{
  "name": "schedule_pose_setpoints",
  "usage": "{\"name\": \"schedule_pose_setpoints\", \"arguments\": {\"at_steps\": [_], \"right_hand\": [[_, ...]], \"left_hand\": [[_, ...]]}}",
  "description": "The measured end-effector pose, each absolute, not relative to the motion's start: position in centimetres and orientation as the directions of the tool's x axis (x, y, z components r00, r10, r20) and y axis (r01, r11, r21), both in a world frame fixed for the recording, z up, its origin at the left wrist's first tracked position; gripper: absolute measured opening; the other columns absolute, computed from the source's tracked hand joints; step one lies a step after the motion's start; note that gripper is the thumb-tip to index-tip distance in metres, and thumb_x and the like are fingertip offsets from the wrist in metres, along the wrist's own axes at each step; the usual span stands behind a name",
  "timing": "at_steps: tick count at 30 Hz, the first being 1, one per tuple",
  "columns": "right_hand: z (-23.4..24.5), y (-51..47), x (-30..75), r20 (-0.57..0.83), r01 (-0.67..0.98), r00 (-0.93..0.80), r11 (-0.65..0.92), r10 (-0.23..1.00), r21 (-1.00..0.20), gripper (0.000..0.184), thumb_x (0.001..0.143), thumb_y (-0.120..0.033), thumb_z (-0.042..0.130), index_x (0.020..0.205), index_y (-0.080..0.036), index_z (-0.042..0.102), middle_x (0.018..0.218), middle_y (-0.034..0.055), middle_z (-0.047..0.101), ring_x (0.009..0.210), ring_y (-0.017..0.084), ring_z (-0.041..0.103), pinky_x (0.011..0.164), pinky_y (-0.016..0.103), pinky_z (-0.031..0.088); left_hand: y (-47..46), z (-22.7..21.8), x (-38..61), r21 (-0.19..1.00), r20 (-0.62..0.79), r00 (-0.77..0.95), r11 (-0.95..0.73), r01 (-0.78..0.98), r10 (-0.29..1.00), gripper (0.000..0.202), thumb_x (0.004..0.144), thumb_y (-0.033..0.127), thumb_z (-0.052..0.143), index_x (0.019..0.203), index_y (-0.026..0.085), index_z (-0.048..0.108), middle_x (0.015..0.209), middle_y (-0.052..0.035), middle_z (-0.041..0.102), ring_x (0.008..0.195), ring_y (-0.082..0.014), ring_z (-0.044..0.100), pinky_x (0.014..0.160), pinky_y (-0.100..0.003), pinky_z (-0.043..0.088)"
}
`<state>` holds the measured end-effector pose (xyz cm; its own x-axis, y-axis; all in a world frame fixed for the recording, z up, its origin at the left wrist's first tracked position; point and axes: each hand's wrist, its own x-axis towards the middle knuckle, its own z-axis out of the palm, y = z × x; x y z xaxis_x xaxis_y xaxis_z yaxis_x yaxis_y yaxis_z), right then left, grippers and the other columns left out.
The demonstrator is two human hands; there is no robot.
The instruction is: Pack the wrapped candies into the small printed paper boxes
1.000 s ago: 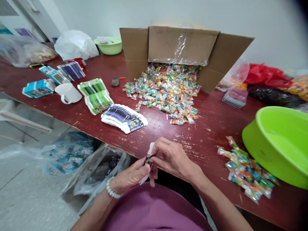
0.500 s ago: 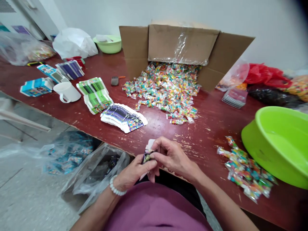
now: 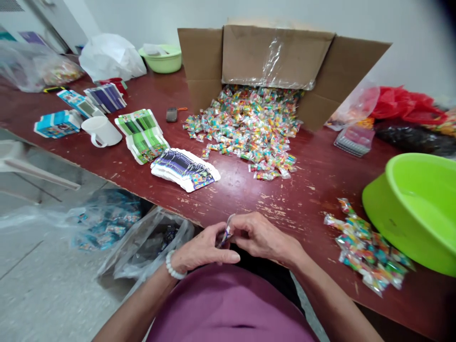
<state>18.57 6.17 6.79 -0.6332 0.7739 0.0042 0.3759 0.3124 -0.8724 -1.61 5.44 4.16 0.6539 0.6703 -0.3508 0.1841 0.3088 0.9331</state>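
The left hand (image 3: 201, 250) and the right hand (image 3: 266, 237) are positioned at the near edge of the bench (image 3: 235, 202), in front of the torso. A small carton (image 3: 228, 230), white and dark purple, is located between them. The right grip pinches the carton at its right side; the fingertips are partly hidden. The left fingers curl about the carton's left side, with the thumb extended and apart from it. Whether the left grip is pressed together cannot be told.

To the left and farther back, a stack of purple flat cartons (image 3: 185, 170) touches a stack of green flat cartons (image 3: 143, 136). A white mug (image 3: 103, 132) stands just left of the green stack, next to blue cartons (image 3: 59, 124). At the far centre, wrapped candies (image 3: 249, 130) spill from an open cardboard box (image 3: 272, 54). At right, a smaller candy cluster (image 3: 366, 251) lies just beside a green basin (image 3: 399, 213). Below the bench, at left, stands an open container lined with a plastic bag (image 3: 133, 268).
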Motion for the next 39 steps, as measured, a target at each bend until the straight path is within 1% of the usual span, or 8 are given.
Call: {"name": "schedule_pose_setpoints", "arguments": {"at_steps": [7, 11, 13, 16, 22, 28, 33, 39], "right_hand": [[6.6, 5.7, 19.4, 0.03, 0.238, -0.711, 0.28, 0.703, -0.93, 0.042, 0.077, 0.0, 0.054, 0.108, -0.026, 0.069, 0.1, -0.0005, 0.068, 0.089, 0.016, 0.063, 0.076, 0.025, 0.048], [5.0, 5.4, 18.8, 0.134, 0.216, -0.46, 0.257, 0.878, -0.942, 0.034, 0.082, -0.013, 0.065, 0.114, -0.026, 0.066, 0.112, 0.0038, 0.065, 0.09, 0.016, 0.063, 0.073, 0.025, 0.049], [3.8, 5.2, 18.2, 0.079, 0.215, -0.273, 0.141, 0.959, -0.966, 0.035, 0.082, -0.023, 0.071, 0.116, -0.025, 0.064, 0.113, 0.0052, 0.064, 0.075, 0.013, 0.061, 0.062, 0.024, 0.048], [2.5, 5.2, 17.3, -0.098, 0.078, -0.268, -0.08, 0.958, -0.994, 0.024, 0.086, -0.04, 0.067, 0.101, -0.021, 0.066, 0.102, 0.0049, 0.065, 0.054, 0.009, 0.055, 0.049, 0.023, 0.045], [3.2, 5.6, 17.0, -0.048, 0.139, -0.054, -0.04, 0.997, -0.989, 0.027, 0.089, -0.042, 0.061, 0.082, -0.017, 0.067, 0.072, 0.001, 0.068, 0.064, 0.015, 0.063, 0.061, 0.025, 0.048], [2.3, 5.0, 16.4, -0.027, -0.046, 0.025, -0.026, 0.999, -0.999, 0.039, 0.088, -0.035, 0.065, 0.123, -0.023, 0.052, 0.094, 0.003, 0.073, 0.082, 0.018, 0.068, 0.07, 0.027, 0.053], [1.4, 4.8, 15.7, 0.029, -0.128, 0.055, 0.036, 0.998, -0.991, 0.022, 0.088, -0.035, 0.066, 0.107, -0.023, 0.064, 0.089, 0.0005, 0.068, 0.079, 0.015, 0.063, 0.073, 0.026, 0.05], [2.4, 5.9, 17.2, -0.134, -0.116, -0.057, -0.14, 0.989, -0.983, 0.026, 0.08, -0.042, 0.074, 0.075, -0.017, 0.067, 0.072, 0.0002, 0.065, 0.066, 0.013, 0.056, 0.064, 0.025, 0.045]], "left_hand": [[5.7, 4.1, -1.8, 0.853, -0.263, 0.45, -0.012, 0.521, 0.853, 0.031, 0.071, 0.04, 0.077, 0.09, 0.018, 0.065, 0.078, 0.0024, 0.063, 0.072, -0.0151, 0.053, 0.064, -0.025, 0.039], [5.1, 3.8, -1.3, 0.908, -0.378, 0.382, 0.257, 0.332, 0.843, 0.022, 0.081, 0.038, 0.066, 0.086, 0.017, 0.066, 0.075, -0.001, 0.065, 0.061, -0.0145, 0.058, 0.058, -0.026, 0.044], [4.8, 3.7, -0.9, 0.891, -0.452, 0.4, 0.421, 0.167, 0.797, 0.03, 0.082, 0.044, 0.066, 0.086, 0.014, 0.066, 0.076, -0.0045, 0.067, 0.059, -0.0164, 0.063, 0.056, -0.027, 0.047], [4.7, 3.7, -0.2, 0.853, -0.471, 0.443, 0.522, 0.008, 0.763, 0.036, 0.079, 0.047, 0.07, 0.085, 0.012, 0.065, 0.076, -0.0067, 0.068, 0.062, -0.0177, 0.065, 0.059, -0.028, 0.049], [4.9, 3.1, 0.4, 0.954, -0.296, 0.285, 0.3, 0.031, 0.912, 0.037, 0.079, 0.035, 0.075, 0.108, 0.016, 0.061, 0.099, -0.0049, 0.07, 0.089, -0.0175, 0.065, 0.078, -0.028, 0.052], [3.6, 2.7, 1.0, 0.966, -0.199, 0.111, 0.214, -0.146, 0.974, 0.069, 0.082, 0.028, 0.073, 0.14, 0.028, 0.035, 0.099, -0.0022, 0.071, 0.084, -0.0169, 0.07, 0.076, -0.03, 0.057], [3.4, 2.8, 0.8, 0.972, -0.184, 0.133, 0.201, -0.12, 0.974, 0.056, 0.084, 0.026, 0.07, 0.135, 0.028, 0.047, 0.118, -0.0051, 0.068, 0.099, -0.0177, 0.067, 0.084, -0.026, 0.055], [4.2, 2.8, 0.2, 0.945, -0.254, 0.213, 0.289, -0.153, 0.943, 0.031, 0.087, 0.035, 0.067, 0.114, 0.024, 0.058, 0.096, -0.0012, 0.069, 0.074, -0.0126, 0.064, 0.066, -0.022, 0.053]]}}
